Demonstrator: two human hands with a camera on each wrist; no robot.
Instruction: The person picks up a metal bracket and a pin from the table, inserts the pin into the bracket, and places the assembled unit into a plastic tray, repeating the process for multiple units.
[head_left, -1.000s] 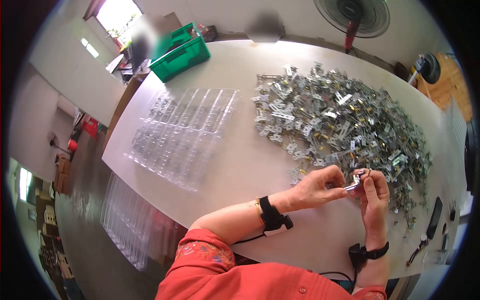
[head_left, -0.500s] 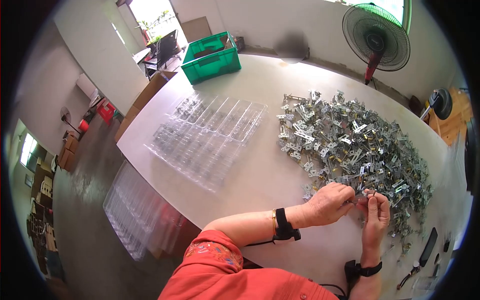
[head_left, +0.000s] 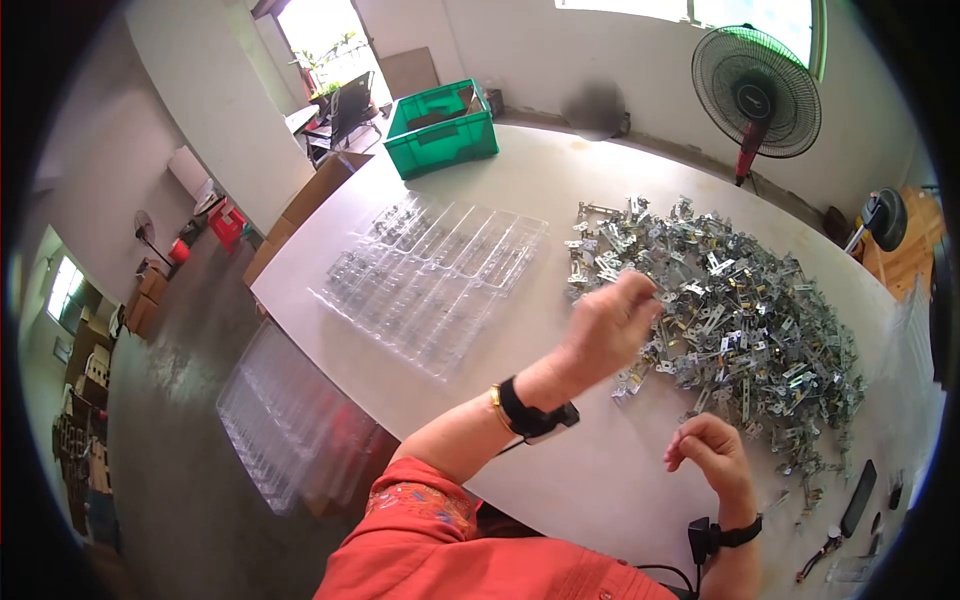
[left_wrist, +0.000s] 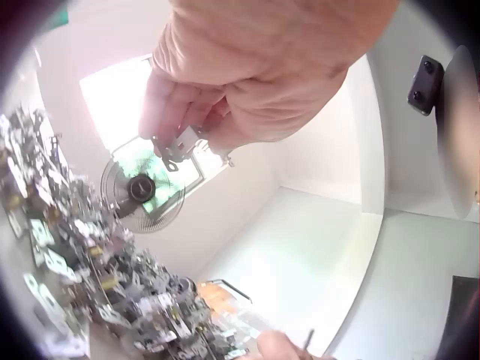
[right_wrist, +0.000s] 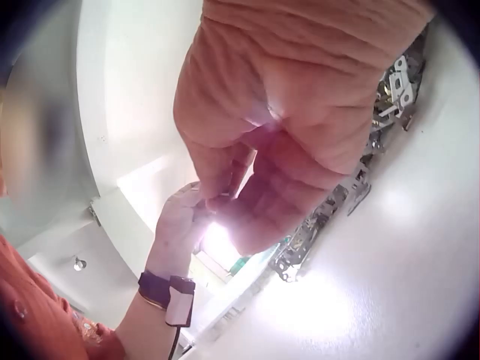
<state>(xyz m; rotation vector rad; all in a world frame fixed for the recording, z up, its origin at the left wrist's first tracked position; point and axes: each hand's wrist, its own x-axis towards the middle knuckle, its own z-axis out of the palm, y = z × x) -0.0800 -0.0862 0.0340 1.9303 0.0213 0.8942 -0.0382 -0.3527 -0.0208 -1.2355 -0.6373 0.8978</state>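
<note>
In the head view my left hand (head_left: 607, 325) is over the near left part of a heap of metal parts (head_left: 740, 320). A small silvery metal bracket (left_wrist: 185, 141) sits pinched in its fingers, plain in the left wrist view. My right hand (head_left: 712, 455) stays close to the heap's near edge, fingers curled in and thumb near the index finger. In the right wrist view its fingertips (right_wrist: 219, 201) come together, the palm covering much of the view. I cannot tell whether they hold a small part. A thin dark rod (left_wrist: 309, 339) shows beside that hand in the left wrist view.
Clear plastic compartment trays (head_left: 430, 285) lie on the white table (head_left: 540, 400), with small parts in some compartments. More trays (head_left: 300, 420) stand below the table's left edge. A green crate (head_left: 440, 140) is at the back; a black-handled tool (head_left: 858, 500) lies at right.
The hands were together over a shiny metal part. They have parted: the left hand has gone forward and left with a bracket, the right stays near the heap's edge. The head view has shifted.
</note>
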